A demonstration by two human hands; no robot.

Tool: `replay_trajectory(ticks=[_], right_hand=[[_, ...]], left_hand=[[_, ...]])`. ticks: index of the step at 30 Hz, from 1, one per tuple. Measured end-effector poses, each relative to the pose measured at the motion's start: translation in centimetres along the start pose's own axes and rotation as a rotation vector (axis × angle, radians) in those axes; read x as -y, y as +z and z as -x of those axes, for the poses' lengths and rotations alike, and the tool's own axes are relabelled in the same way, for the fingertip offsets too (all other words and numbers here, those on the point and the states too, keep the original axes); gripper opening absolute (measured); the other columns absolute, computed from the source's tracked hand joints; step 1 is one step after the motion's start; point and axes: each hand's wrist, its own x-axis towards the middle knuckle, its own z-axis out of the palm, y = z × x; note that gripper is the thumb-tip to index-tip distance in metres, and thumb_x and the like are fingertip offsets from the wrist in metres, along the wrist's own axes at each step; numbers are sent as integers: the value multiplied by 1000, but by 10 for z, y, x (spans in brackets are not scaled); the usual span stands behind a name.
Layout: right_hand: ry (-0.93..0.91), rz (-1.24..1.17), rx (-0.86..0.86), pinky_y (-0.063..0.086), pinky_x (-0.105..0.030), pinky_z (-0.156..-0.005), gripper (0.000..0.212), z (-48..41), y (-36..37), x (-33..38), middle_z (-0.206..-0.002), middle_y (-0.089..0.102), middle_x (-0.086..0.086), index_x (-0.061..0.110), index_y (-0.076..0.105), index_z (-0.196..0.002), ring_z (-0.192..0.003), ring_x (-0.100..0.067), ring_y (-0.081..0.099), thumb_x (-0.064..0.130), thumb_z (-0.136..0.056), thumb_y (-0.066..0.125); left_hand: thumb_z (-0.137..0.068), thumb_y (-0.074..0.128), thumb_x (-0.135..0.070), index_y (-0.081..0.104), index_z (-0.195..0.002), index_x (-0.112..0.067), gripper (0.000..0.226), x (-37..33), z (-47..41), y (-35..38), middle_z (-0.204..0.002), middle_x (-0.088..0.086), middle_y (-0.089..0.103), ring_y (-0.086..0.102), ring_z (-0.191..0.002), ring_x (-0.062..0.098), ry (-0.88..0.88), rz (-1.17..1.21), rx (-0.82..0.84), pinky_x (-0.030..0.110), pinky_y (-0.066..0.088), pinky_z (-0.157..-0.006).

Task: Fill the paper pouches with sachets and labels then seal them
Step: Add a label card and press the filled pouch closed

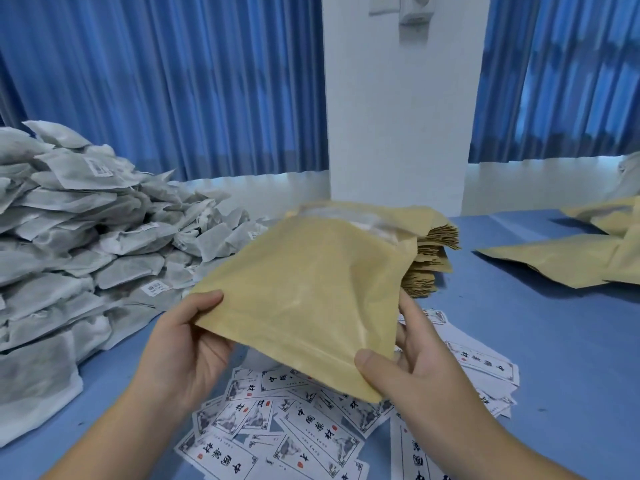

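I hold a flat tan kraft-paper pouch [311,292] in the air in front of me, above the blue table [554,358]. My left hand [180,344] pinches its near-left corner, thumb on top and fingers underneath. My right hand [415,368] pinches the near-right corner, thumb on the face and fingers up along the right edge. Both hands are closed on the pouch and neither is free.

The pouch's long axis runs away from me and tilts upward, so the edge I grip is the near one and the mouth is the far end. Something pale and translucent shows at that far end. I cannot tell whether it is a lining or something already inside.

What matters for the next move is where the supplies lie. The big heap of grey-white fabric sachets [69,237] is well to the left, so my left hand is the nearer one. The scattered white paper labels with black lettering [311,431] lie directly below the pouch, within reach of either hand. To load the pouch I judge I must let go with one hand and bring the mouth round.

Behind the pouch is a stack of empty tan pouches [433,258]. More tan pouches [561,261] lie flat at the far right, and I cannot tell whether they are filled.
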Motion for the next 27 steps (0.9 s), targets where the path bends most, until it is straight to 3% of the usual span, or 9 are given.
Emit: replay_trajectory(ticks=[2, 6, 9, 12, 14, 16, 17, 24, 27], right_hand=[[-21, 2, 15, 54, -27, -89, 68, 1, 1, 0, -119, 64, 19, 66, 44, -117, -107, -10, 65, 13, -79, 61], [41, 24, -37, 58, -42, -83, 66, -10, -11, 2, -111, 68, 14, 66, 50, -109, -101, -15, 68, 10, -76, 62], [123, 28, -133, 57, -48, -83, 65, -21, -31, 0, -108, 69, 7, 49, 49, -123, -98, -23, 68, 1, -82, 63], [215, -115, -170, 56, -36, -61, 53, -22, -56, 6, -104, 69, -9, 25, 50, -127, -79, -29, 70, -10, -86, 56], [231, -169, -192, 53, -33, -53, 47, -16, -77, 15, -94, 72, -10, 20, 50, -125, -68, -32, 68, -10, -88, 52], [219, -196, -213, 52, -32, -50, 43, -5, -102, 27, -87, 72, -12, 18, 49, -124, -63, -35, 65, -8, -90, 50], [208, -192, -232, 52, -32, -49, 42, 1, -114, 34, -87, 71, -13, 18, 48, -124, -61, -35, 64, -8, -90, 50], [123, -50, -491, 48, -25, -44, 50, 51, -206, 83, -96, 65, -11, 23, 50, -126, -52, -27, 61, -11, -89, 49], [17, -27, -614, 47, -21, -42, 51, 61, -241, 109, -83, 69, -7, 26, 53, -122, -49, -20, 61, -13, -89, 48]], left_hand=[[-73, 55, -6, 55, -118, 1, 45, -1, -2, 0, -116, 16, 68, 69, -100, 25, 9, -7, 11, 41, 57, -80], [-76, 55, -3, 52, -123, 1, 47, 6, -6, 8, -118, 21, 66, 68, -102, 30, -64, -48, 95, 43, 59, -74], [-73, 59, -1, 52, -117, 6, 45, 19, -7, 24, -108, 29, 67, 72, -81, 35, -229, -200, 128, 41, 61, -58], [-73, 59, 2, 53, -108, 9, 37, 38, -8, 54, -94, 32, 68, 71, -63, 33, -340, -292, 161, 33, 57, -45], [-81, 56, 2, 51, -104, 7, 24, 54, -12, 80, -80, 30, 68, 69, -53, 29, -358, -342, 163, 28, 54, -39], [-90, 51, -2, 47, -90, 0, 5, 76, -17, 107, -51, 19, 59, 57, -34, 18, -382, -393, 170, 19, 43, -30], [-92, 50, -4, 44, -85, -4, 9, 88, -20, 120, -43, 13, 51, 48, -27, 15, -391, -407, 182, 16, 36, -27], [-94, 45, -4, 50, -89, -2, 8, 186, -20, 222, -52, 12, 59, 53, -31, 13, -509, -307, 368, 16, 40, -29], [-97, 45, -5, 50, -95, 1, 8, 216, -13, 275, -56, 14, 64, 61, -40, 15, -528, -228, 433, 18, 47, -36]])
